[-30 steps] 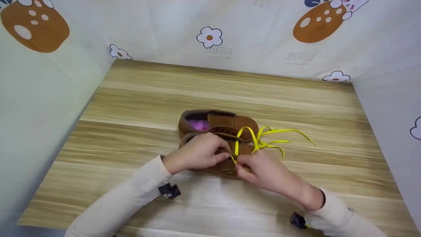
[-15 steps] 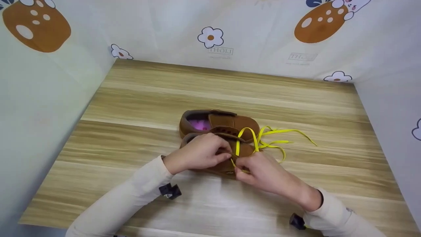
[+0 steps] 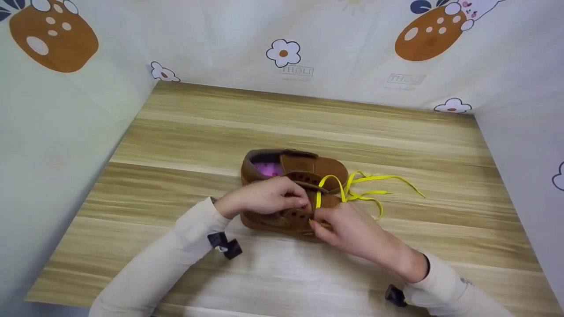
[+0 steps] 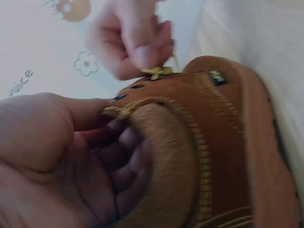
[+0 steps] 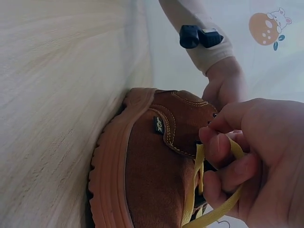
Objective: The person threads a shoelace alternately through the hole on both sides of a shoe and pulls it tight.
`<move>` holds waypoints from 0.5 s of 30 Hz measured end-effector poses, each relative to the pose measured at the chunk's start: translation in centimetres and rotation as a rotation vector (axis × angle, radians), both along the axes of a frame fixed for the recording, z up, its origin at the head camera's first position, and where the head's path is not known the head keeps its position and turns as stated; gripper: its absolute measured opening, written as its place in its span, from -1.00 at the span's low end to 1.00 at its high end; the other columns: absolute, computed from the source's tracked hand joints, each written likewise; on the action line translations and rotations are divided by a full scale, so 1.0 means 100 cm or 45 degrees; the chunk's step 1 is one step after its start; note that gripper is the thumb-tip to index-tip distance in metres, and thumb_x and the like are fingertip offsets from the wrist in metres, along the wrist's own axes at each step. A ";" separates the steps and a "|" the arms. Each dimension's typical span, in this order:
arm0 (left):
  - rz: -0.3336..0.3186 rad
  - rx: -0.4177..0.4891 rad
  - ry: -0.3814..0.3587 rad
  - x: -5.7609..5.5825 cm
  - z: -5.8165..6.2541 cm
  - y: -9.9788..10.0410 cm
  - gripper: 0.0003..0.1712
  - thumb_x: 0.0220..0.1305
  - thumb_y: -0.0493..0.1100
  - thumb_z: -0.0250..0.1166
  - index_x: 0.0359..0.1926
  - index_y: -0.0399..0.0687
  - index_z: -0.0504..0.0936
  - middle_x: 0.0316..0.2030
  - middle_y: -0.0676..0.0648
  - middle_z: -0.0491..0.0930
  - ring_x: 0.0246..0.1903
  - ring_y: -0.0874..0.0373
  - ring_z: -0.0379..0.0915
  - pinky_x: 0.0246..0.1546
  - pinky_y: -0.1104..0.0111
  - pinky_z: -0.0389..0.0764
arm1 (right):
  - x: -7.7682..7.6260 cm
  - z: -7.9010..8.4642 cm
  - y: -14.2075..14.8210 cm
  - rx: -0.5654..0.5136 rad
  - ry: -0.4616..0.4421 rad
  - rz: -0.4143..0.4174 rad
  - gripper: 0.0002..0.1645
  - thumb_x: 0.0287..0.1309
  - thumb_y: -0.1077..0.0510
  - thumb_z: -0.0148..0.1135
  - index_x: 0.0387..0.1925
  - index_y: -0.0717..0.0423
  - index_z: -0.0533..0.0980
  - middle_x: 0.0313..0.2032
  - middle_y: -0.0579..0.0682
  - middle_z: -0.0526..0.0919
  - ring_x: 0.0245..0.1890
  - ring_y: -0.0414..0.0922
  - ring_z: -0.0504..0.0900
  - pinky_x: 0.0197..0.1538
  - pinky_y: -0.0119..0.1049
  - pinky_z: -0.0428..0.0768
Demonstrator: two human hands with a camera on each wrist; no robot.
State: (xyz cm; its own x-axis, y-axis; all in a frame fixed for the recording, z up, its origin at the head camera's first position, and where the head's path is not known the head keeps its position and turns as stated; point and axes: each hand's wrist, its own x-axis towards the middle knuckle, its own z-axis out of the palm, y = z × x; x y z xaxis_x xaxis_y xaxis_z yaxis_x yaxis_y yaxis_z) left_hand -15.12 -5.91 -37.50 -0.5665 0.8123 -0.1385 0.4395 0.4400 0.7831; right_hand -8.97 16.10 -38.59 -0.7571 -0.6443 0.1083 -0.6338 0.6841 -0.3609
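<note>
A brown shoe [image 3: 260, 222] with a row of eyelets lies on its sole, toe to the right. My left hand [image 3: 264, 198] is over its opening; in the left wrist view, thumb and fingers pinch the top corner of the eyelet flap [image 4: 142, 102], the fingers reaching inside. A yellow shoelace [image 3: 333, 178] runs through the front eyelets and loops over the toe. In the right wrist view, my right hand [image 5: 266, 156] pinches the lace [image 5: 199, 185] beside the near flap, thumb and index fingertip right at an eyelet. Part of the lace is hidden under the right fingers.
Behind the first shoe stands a matching brown shoe [image 3: 332, 169] with a pink insole and no lace in its visible eyelets. Loose lace ends [image 3: 396, 177] trail right across the wooden table [image 3: 211, 132]. A printed curtain [image 3: 220, 39] borders the table's back and sides.
My left hand has shifted slightly back and up, so the near flap's eyelets now show in the head view. The right hand stays by the flap with the lace, a little farther left.
</note>
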 end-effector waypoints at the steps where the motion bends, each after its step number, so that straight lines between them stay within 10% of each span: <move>1: -0.014 -0.009 -0.021 -0.002 0.000 0.000 -0.78 0.43 -0.23 0.14 -0.13 -0.12 0.72 -0.23 -0.09 0.74 -0.36 0.40 0.45 -0.24 0.57 0.47 | 0.000 0.000 0.000 0.000 0.017 0.001 -0.67 0.26 0.05 0.21 -0.62 -0.07 0.43 -0.71 -0.27 0.27 -0.67 -0.33 0.24 -0.57 -0.50 0.21; 6: 0.009 -0.037 0.047 -0.002 -0.004 0.007 -0.85 0.25 -0.38 0.26 -0.28 -0.12 0.73 -0.35 -0.09 0.75 -0.43 0.42 0.50 -0.35 0.61 0.51 | 0.000 -0.003 0.002 -0.013 0.085 0.019 -0.66 0.25 0.05 0.24 -0.63 -0.06 0.41 -0.73 -0.27 0.24 -0.68 -0.34 0.21 -0.58 -0.51 0.18; 15: 0.470 -0.155 0.326 0.015 0.030 -0.010 -0.94 0.26 -0.20 0.34 -0.35 -0.05 0.71 -0.43 0.01 0.73 -0.44 0.23 0.58 -0.25 0.30 0.65 | -0.006 0.004 0.020 -0.043 0.183 -0.009 -0.86 0.09 0.08 0.41 -0.39 -0.08 0.56 -0.57 -0.23 0.60 -0.57 -0.30 0.46 -0.49 -0.40 0.44</move>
